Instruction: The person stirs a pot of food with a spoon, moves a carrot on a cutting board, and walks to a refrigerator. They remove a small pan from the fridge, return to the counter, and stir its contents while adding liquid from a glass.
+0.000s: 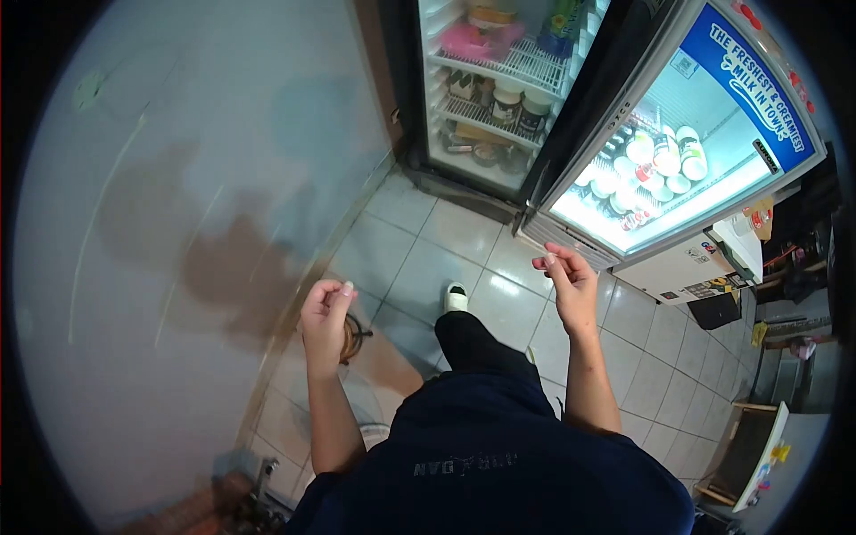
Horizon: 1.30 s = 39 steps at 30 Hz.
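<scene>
Lit display fridge [718,102] stands ahead and to the right, just beyond the right hand [575,290] — white-capped bottles [644,152] clustered inside. Right hand half-curled, narrow, thumb near the fingers; can't tell if anything small is pinched. Left hand [325,325] narrow too, thumb up against bent fingers — contents can't be told. Dark coil [361,337] partly hidden behind it. Darker fridge [464,196] left of the lit one, jars [506,107] on its shelves. Tiled floor [392,259] below, pale wall [160,116] at left.
</scene>
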Each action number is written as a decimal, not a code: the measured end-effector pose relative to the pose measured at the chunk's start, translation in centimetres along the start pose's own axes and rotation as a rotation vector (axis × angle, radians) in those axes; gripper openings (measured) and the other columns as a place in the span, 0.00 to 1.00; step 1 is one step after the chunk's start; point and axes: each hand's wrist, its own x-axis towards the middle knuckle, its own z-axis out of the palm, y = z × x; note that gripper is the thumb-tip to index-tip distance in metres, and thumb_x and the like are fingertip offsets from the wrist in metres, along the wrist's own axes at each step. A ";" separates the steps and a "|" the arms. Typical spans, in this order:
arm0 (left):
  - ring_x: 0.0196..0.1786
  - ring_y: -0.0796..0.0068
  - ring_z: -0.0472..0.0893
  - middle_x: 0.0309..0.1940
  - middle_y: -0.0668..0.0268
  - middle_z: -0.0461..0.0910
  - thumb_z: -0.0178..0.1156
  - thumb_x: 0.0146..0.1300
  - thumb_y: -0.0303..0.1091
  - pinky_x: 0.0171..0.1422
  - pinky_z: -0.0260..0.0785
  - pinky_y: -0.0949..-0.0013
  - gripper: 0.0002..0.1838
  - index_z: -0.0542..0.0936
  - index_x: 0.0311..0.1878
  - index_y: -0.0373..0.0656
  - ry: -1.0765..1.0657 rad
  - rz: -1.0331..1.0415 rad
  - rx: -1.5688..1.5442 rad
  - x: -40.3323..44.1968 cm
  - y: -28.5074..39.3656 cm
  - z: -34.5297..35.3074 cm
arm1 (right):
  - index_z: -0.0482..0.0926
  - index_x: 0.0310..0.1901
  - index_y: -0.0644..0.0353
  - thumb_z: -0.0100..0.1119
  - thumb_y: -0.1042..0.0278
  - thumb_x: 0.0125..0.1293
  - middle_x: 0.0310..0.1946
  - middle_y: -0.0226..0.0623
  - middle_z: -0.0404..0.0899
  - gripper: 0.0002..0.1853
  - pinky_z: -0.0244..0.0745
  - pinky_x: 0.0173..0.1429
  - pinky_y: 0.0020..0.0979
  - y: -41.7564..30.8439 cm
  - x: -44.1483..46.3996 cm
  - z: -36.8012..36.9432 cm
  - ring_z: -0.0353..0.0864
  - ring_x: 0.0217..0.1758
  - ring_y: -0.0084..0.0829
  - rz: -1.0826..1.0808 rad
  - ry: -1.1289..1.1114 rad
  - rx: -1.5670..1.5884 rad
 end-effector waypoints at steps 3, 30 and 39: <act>0.39 0.83 0.77 0.33 0.71 0.79 0.62 0.68 0.29 0.48 0.67 0.77 0.05 0.76 0.38 0.39 -0.057 -0.013 -0.033 6.0 -1.0 1.6 | 0.77 0.57 0.68 0.59 0.69 0.71 0.38 0.37 0.86 0.17 0.73 0.53 0.25 1.5 5.9 0.5 0.84 0.46 0.24 0.020 0.045 -0.066; 0.50 0.75 0.79 0.58 0.61 0.76 0.59 0.70 0.34 0.51 0.70 0.72 0.23 0.71 0.67 0.41 -0.581 0.165 0.010 57.2 7.2 17.4 | 0.77 0.52 0.69 0.62 0.73 0.69 0.41 0.39 0.84 0.14 0.76 0.56 0.24 -2.0 34.7 12.4 0.83 0.48 0.24 -0.152 0.611 0.107; 0.56 0.76 0.73 0.58 0.63 0.73 0.59 0.71 0.46 0.57 0.65 0.71 0.30 0.66 0.68 0.39 -0.585 0.139 0.046 65.9 6.2 20.9 | 0.78 0.52 0.68 0.61 0.74 0.69 0.42 0.36 0.84 0.12 0.76 0.53 0.25 -0.8 34.0 17.6 0.83 0.46 0.23 -0.084 0.826 0.068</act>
